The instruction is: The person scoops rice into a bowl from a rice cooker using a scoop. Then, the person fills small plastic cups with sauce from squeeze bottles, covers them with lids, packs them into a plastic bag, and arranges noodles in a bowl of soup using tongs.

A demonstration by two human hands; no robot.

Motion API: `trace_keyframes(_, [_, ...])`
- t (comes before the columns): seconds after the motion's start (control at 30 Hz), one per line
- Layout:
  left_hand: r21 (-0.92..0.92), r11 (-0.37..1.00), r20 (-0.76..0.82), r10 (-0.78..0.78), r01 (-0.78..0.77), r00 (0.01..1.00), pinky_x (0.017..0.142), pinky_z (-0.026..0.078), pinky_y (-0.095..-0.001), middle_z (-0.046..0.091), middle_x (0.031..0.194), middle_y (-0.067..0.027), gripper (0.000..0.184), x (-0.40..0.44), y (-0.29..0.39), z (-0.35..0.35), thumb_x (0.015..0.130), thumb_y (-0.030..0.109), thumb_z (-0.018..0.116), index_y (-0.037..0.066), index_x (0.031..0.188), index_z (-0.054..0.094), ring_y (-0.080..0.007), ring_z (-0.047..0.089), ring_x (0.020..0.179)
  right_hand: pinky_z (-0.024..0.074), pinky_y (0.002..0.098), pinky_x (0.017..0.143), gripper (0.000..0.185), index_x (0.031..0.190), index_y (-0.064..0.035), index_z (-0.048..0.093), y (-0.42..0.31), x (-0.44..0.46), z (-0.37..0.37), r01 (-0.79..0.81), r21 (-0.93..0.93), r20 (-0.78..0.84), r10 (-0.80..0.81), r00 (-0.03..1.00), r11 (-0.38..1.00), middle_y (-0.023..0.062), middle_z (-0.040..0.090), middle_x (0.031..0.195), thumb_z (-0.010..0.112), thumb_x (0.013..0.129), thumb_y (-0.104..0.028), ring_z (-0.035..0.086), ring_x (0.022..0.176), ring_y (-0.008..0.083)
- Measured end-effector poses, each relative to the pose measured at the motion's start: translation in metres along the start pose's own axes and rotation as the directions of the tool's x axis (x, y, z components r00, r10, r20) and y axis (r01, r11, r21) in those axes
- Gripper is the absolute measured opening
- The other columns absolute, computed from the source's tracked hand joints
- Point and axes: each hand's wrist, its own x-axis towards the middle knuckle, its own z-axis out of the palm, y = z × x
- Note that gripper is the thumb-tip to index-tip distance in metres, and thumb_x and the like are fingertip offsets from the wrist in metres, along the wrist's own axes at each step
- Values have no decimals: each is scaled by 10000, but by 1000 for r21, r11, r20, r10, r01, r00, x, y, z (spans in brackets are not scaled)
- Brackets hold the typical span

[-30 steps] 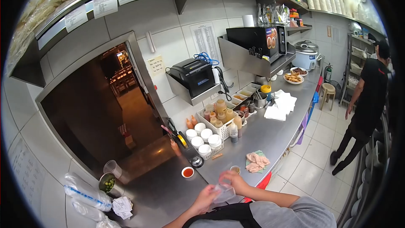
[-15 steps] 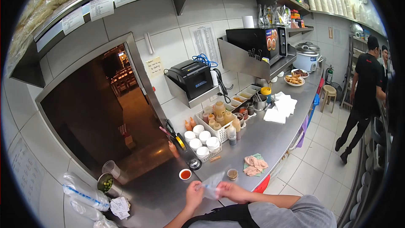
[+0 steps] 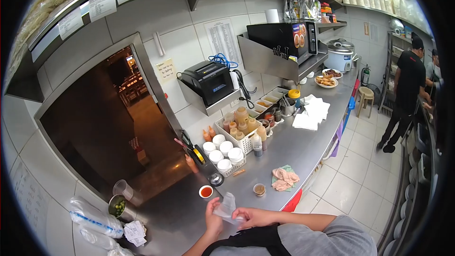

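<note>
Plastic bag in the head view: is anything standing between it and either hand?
Nothing visible is. The right hand has its grip on the plastic bag, and the left hand is right at its other side. The sauce bowl and small cup sit beyond them on the counter, not in between.

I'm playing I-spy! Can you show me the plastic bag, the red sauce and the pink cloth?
Plastic bag (image 3: 227, 210), head view: about its middle.
Red sauce (image 3: 206, 192), head view: the middle of its surface.
Pink cloth (image 3: 285, 179), head view: its crumpled middle.
</note>
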Motion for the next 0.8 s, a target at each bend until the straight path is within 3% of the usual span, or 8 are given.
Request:
trace_keyframes(0.1, [-336,940,317,55,58,947,832,474,-271,573,1112,-64,486,-18,15,19,886,-69,520,83,1346,483,-126,565,938,449,205,729,313,1040,-85,485,19,7,-27,-93,-691,-536,-421,732,717,20,587,917,596,826,115,547,806,72])
trace_keyframes(0.17, [-66,995,541,-26,73,841,845,463,-264,559,1145,-59,489,-25,33,25,882,-53,535,77,1351,482,-118,550,954,451,231,718,360,1102,-88,496,63,19,-85,-3,-450,-768,-385,512,893,24,556,902,579,812,108,542,834,85])
trace_keyframes(0.3, [476,785,349,246,-397,904,818,460,-259,575,1178,-60,505,-12,17,16,783,-44,594,51,1276,539,-130,553,950,449,255,707,417,1199,-100,483,20,4,-29,127,-184,-711,-221,668,975,30,538,879,638,835,28,532,851,99])
trace_keyframes(0.37, [346,933,66,84,-102,994,841,476,-294,579,1070,-70,509,10,-7,-8,734,-87,577,49,1224,586,-182,579,927,457,283,725,517,1283,-115,446,-15,-8,12,-104,-85,-166,88,982,991,52,553,911,702,837,-64,529,884,115])
trace_keyframes(0.47, [487,758,222,374,-435,900,888,458,-297,558,1075,-93,506,-8,2,1,756,-90,578,72,1234,617,-199,573,925,469,353,715,484,1231,-96,445,13,-7,3,-94,-593,-411,-201,889,799,100,569,874,698,819,-83,574,826,226])
trace_keyframes(0.57, [148,987,516,-132,64,846,906,453,-303,559,1073,-103,472,-37,14,13,775,-86,569,100,1201,651,-232,577,948,487,332,717,404,1192,-88,492,59,-5,-65,-238,-694,-669,-486,562,680,105,592,917,587,821,43,592,844,206])
trace_keyframes(0.63, [282,910,809,-55,-303,586,884,459,-302,574,1027,-100,352,-46,29,15,787,-64,570,129,1044,714,-221,592,925,489,313,727,428,1219,-84,486,64,-8,-53,-141,-489,-725,-311,615,861,91,596,930,554,825,69,587,851,181])
trace_keyframes(0.8, [680,629,390,123,-376,913,783,504,-365,579,1020,-56,169,-21,-6,-30,783,-19,587,118,788,686,-247,626,846,479,269,792,520,1356,-84,427,25,-11,-4,-185,-14,-138,181,974,983,30,597,985,517,867,68,565,918,117])
